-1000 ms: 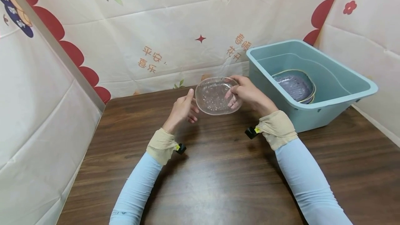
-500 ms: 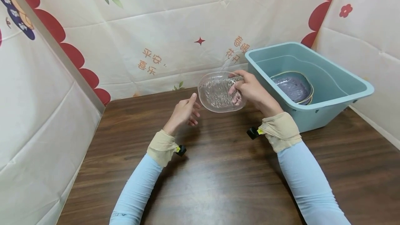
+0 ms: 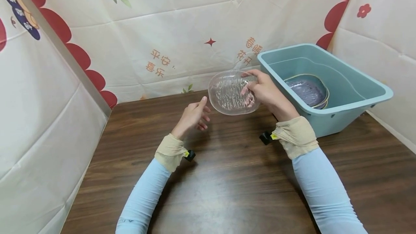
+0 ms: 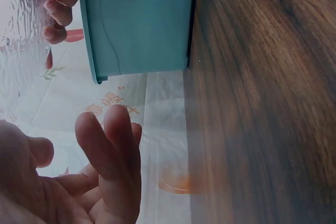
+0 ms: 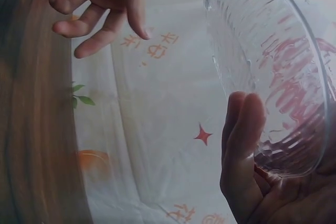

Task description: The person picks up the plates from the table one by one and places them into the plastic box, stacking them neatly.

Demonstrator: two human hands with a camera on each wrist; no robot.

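A clear, ribbed oval dish (image 3: 227, 93) is held up above the back of the table, tilted toward the head camera. My right hand (image 3: 264, 91) grips its right side, fingers and thumb on either face; the right wrist view shows the dish's (image 5: 283, 77) ridged wall against those fingers. Just left of the dish, my left hand (image 3: 192, 116) hovers with the thumb raised and fingers loosely bent, apart from it. In the left wrist view that left hand (image 4: 113, 166) holds nothing.
A blue-green plastic tub (image 3: 328, 109) stands at the back right, beside my right hand. Inside lie stacked bluish dishes (image 3: 307, 89) with gold-coloured rims. Printed white cloth (image 3: 182, 28) hangs behind the brown wooden table (image 3: 214, 176).
The clear dish and my right hand have moved slightly up and to the right, away from my left hand. The dish's face has turned more toward the head camera.
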